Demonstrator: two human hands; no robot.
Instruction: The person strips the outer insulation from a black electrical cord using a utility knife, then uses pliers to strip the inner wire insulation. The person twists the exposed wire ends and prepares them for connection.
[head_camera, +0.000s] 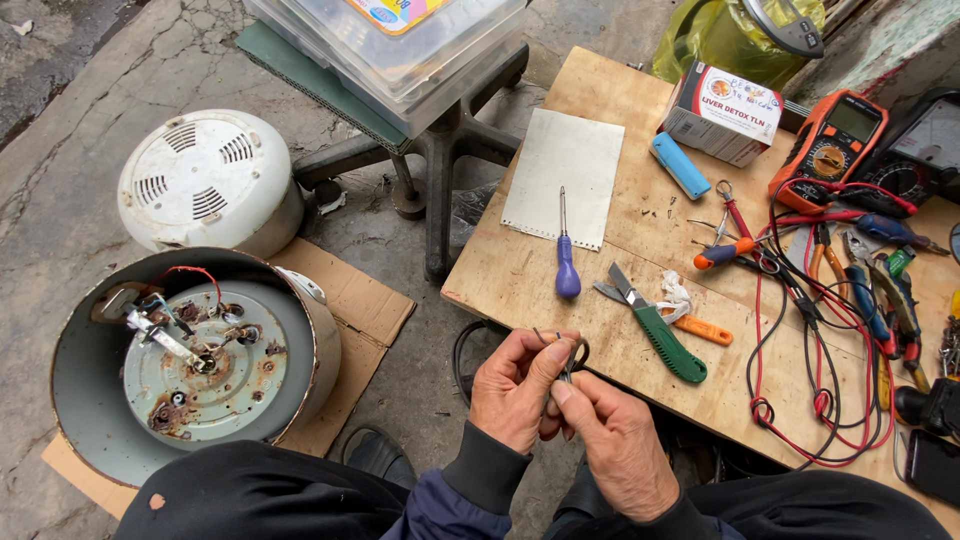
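My left hand (515, 390) and my right hand (615, 440) meet in front of me, just below the wooden board's near edge. Between the fingertips of both hands is a small dark wire piece (570, 355) with a thin metal end; it is too small to make out further. Both hands pinch it. Just beyond them on the wooden board (520, 270) lie a purple-handled screwdriver (566, 262) and green-handled cutters (660, 330).
An opened rice cooker base (195, 360) with exposed wiring lies on cardboard at left, its white bottom cover (205, 180) behind it. The board holds a white sheet (565, 175), blue lighter (680, 165), small box (725, 110), orange multimeter (835, 145), red leads (830, 400) and several pliers.
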